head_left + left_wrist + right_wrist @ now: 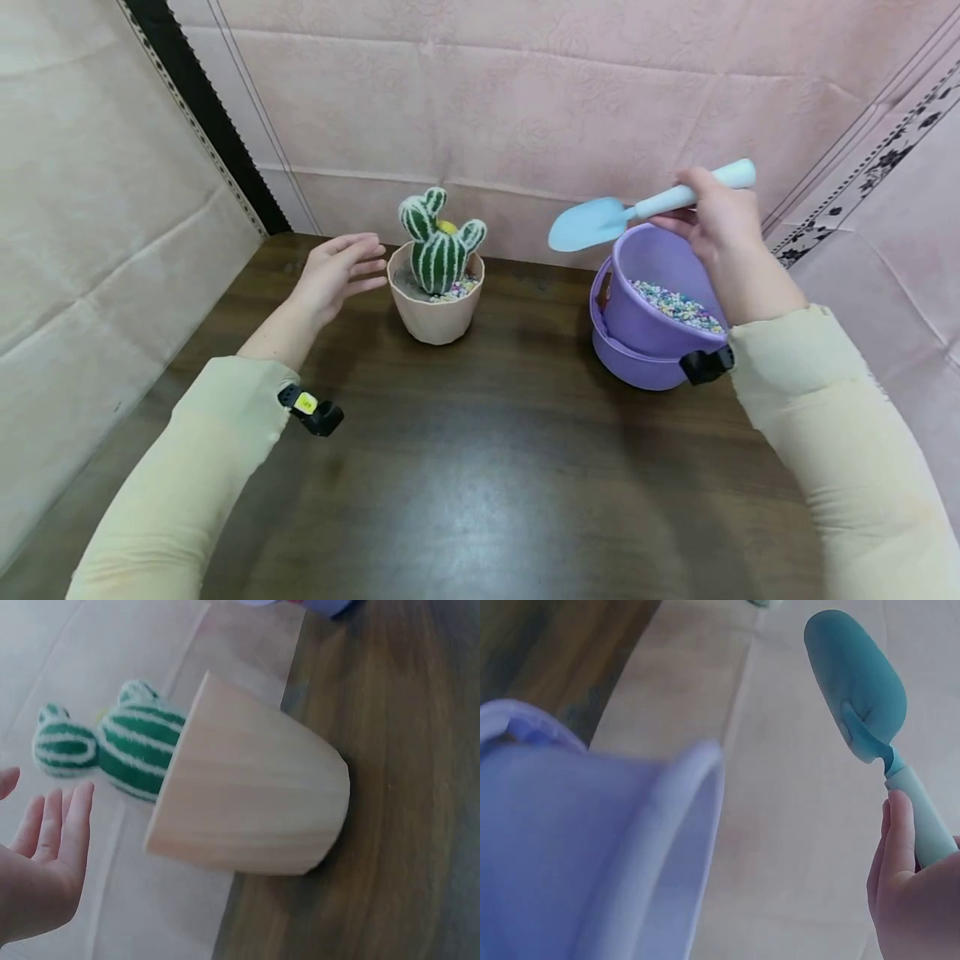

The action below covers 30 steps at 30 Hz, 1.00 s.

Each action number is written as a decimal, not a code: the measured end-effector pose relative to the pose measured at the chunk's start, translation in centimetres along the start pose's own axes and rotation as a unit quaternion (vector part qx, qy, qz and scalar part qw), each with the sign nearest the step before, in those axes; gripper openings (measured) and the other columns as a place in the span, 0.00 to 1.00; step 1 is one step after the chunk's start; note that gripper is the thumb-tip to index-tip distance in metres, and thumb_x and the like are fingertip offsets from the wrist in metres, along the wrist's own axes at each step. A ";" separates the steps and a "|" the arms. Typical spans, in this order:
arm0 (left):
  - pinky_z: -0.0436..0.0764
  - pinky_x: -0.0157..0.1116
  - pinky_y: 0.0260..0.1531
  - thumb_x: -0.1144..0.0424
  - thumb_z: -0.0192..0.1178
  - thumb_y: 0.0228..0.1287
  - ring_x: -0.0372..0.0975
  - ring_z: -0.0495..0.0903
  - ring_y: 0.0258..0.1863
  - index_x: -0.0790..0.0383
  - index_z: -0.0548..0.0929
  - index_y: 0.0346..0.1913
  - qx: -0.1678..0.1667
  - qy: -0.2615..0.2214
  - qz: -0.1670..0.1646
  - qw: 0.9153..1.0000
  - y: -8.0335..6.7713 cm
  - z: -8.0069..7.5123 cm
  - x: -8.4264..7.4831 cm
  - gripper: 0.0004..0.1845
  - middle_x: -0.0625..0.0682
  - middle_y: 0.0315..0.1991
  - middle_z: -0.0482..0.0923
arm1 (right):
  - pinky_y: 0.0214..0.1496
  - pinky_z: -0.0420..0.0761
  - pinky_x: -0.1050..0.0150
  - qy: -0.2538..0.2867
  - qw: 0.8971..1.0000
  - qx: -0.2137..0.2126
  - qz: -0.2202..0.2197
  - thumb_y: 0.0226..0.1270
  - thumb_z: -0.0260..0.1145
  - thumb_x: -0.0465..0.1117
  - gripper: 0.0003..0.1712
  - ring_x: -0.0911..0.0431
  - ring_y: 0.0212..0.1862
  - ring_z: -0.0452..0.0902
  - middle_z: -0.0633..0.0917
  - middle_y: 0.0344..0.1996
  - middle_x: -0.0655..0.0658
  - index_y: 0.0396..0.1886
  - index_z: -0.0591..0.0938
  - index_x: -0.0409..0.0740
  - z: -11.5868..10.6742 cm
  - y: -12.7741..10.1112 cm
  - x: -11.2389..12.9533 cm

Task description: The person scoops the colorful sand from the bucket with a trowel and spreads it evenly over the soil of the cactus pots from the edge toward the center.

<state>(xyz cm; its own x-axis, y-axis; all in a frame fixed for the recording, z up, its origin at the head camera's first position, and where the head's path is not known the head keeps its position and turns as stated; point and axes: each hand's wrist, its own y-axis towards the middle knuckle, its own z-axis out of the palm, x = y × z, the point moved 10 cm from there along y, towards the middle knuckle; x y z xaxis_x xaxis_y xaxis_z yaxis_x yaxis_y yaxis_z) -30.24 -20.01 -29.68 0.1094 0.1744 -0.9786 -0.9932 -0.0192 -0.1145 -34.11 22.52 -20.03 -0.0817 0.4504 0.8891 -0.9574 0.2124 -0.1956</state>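
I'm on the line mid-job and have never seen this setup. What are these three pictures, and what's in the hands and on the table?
There is no machine here: a person works with two bare hands and wears three cameras. The big picture comes from the head camera, looking forward and down. The other two come from cameras on each wrist, so they show close, tilted views.

On the dark wooden table stands a beige pot with a toy cactus and some coloured pebbles inside. To the right sits a purple bucket holding more pebbles.

The left hand is open beside the pot, holding nothing; from these views I cannot tell whether it touches the pot. The left wrist picture shows the same pot and cactus sideways.

The right hand grips a light blue trowel in the air above the bucket. In the head view its blade looks empty. The right wrist picture shows the blade's back and the bucket's rim.
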 end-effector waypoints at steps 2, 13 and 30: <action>0.86 0.30 0.36 0.57 0.55 0.67 0.33 0.81 0.36 0.61 0.73 0.53 0.016 0.002 0.001 1.000 0.0 1.0 -0.2 0.16 0.44 0.37 0.80 | 0.26 0.87 0.54 0.016 1.000 -0.007 0.007 0.57 0.64 0.28 0.09 0.50 0.25 0.83 0.77 0.24 0.43 0.31 0.71 0.39 -1.1 0.3 0.5; 0.86 0.34 0.40 0.59 0.55 0.67 0.37 0.82 0.40 0.68 0.66 0.64 0.118 0.022 -0.023 0.993 -0.4 8.5 -0.8 0.26 0.54 0.49 0.78 | 0.26 0.86 0.53 0.059 0.997 -0.042 0.005 0.57 0.66 0.30 0.10 0.48 0.25 0.84 0.80 0.20 0.40 0.33 0.72 0.40 -6.7 0.5 2.4; 0.85 0.41 0.46 0.59 0.53 0.69 0.51 0.78 0.54 0.63 0.73 0.59 0.189 0.071 -0.045 0.978 1.5 19.7 1.4 0.19 0.59 0.57 0.76 | 0.31 0.87 0.57 0.012 0.996 -0.092 -0.003 0.56 0.68 0.31 0.18 0.51 0.26 0.84 0.79 0.26 0.43 0.40 0.68 0.45 -13.2 0.9 3.2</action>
<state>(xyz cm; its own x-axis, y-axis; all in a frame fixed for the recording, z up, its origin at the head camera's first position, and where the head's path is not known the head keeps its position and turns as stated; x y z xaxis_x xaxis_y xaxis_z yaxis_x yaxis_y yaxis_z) -32.31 -0.44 -27.80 0.1750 0.0194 -0.9844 -0.9199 0.3595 -0.1565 -31.57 35.62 -22.83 -0.0683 0.4686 0.8808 -0.8908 0.3689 -0.2653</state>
